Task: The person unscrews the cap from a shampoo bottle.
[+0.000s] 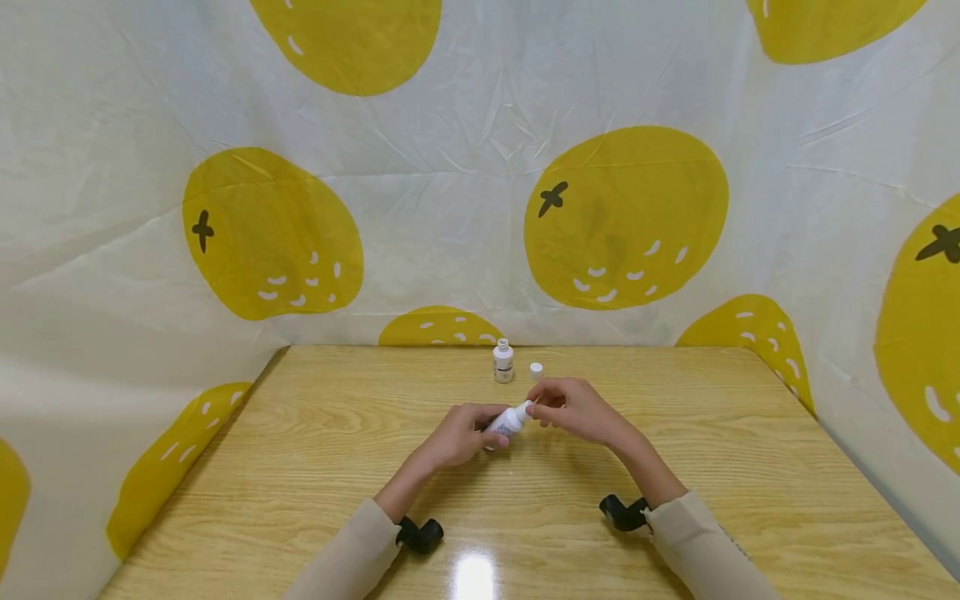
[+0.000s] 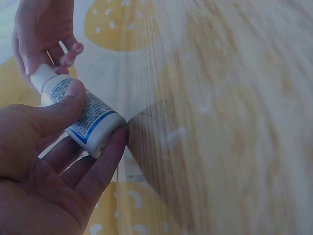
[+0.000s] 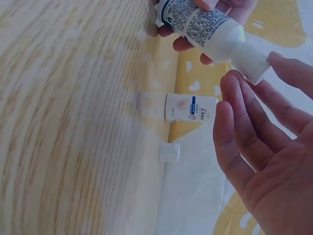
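Observation:
My left hand (image 1: 459, 435) grips a small white bottle (image 2: 93, 110), thumb on its printed label and fingers beneath it. The bottle is tilted, its capped end pointing up and right in the head view. At that end my right hand (image 1: 579, 410) pinches the white cap (image 3: 250, 62) between thumb and fingertips. The cap sits on the bottle's neck; whether it is tight I cannot tell. Behind the hands stands a second white bottle (image 1: 503, 367), upright, uncapped, with a Dove label in the right wrist view. Beside it on the table is a loose white cap (image 1: 536, 369).
The wooden table (image 1: 330, 467) reaches back to a white curtain (image 1: 442, 233) printed with yellow fruit. Below the cuffs, a black wrist mount (image 1: 420, 536) shows on the left arm and another black mount (image 1: 624, 512) on the right.

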A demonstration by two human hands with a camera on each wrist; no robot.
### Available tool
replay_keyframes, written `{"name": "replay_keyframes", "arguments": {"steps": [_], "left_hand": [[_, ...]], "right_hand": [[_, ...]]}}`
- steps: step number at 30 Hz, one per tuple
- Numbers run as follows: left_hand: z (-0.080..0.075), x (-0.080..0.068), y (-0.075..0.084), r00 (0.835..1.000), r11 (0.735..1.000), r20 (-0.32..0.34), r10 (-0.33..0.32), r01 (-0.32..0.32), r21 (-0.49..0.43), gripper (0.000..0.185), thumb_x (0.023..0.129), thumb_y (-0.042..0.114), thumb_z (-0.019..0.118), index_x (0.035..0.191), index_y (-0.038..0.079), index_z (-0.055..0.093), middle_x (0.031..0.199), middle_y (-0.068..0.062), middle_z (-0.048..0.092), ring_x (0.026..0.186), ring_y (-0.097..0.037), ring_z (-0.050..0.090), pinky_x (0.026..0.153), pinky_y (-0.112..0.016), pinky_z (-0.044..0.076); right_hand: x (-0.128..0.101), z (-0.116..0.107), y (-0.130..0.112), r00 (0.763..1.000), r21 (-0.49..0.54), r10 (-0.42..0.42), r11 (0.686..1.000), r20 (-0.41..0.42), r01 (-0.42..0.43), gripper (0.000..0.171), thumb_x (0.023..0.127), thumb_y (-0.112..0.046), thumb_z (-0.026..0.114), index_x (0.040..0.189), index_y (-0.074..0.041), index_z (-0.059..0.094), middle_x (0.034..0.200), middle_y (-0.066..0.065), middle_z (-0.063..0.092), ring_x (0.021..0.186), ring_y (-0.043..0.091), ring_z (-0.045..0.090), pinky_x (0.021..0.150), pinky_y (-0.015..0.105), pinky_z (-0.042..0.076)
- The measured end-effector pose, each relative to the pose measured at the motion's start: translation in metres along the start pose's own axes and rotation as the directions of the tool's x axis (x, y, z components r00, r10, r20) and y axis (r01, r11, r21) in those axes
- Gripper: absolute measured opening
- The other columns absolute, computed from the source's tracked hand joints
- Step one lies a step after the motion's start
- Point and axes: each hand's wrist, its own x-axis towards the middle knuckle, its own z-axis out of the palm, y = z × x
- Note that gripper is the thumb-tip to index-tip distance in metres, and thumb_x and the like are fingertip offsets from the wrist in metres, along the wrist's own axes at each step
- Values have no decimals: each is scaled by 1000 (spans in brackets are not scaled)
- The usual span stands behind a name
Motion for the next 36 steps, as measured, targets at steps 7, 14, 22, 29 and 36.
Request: {"name": "replay_keyframes", "arguments": {"steps": [7,14,22,29,36], "left_hand": [[0,0,0,1000,1000,3,-8,8,-8,41,95,22,75,136,20,69,118,-1,75,98,-11,63,86,-30,51],[0,0,0,1000,1000,-5,-14,14,-10,43,96,22,74,138,20,68,121,-1,75,99,-12,64,86,-31,51],[0,0,-1,1000,1000,-3,-8,8,-10,41,95,22,76,135,18,70,118,-2,75,99,-12,64,85,-33,52],[0,0,-1,1000,1000,0,-11,11,-8,44,96,23,74,140,20,67,123,-2,74,101,-12,64,87,-32,52],[0,0,0,1000,1000,-2,5,-5,-11,43,96,22,74,138,18,68,123,-3,74,101,-13,65,86,-34,53]], "right_hand": [[1,-1,4,997,-18,-76,997,11,76,22,99,-18,70,115,-3,70,97,18,75,83,37,70,69,27,54],[0,-1,2,1000,-2,-22,1000,-8,22,26,100,-26,69,117,-7,70,101,21,74,86,39,70,68,29,54],[-1,-2,3,1000,10,9,1000,-16,-9,24,102,-30,66,112,-9,71,98,19,73,85,38,70,70,31,56],[-1,-2,3,1000,15,7,1000,-9,-7,24,103,-31,66,109,-9,72,95,21,73,84,39,71,69,30,56],[0,-1,3,1000,17,3,1000,9,-3,24,103,-31,65,108,-9,72,96,20,74,84,39,71,72,39,58]]}}
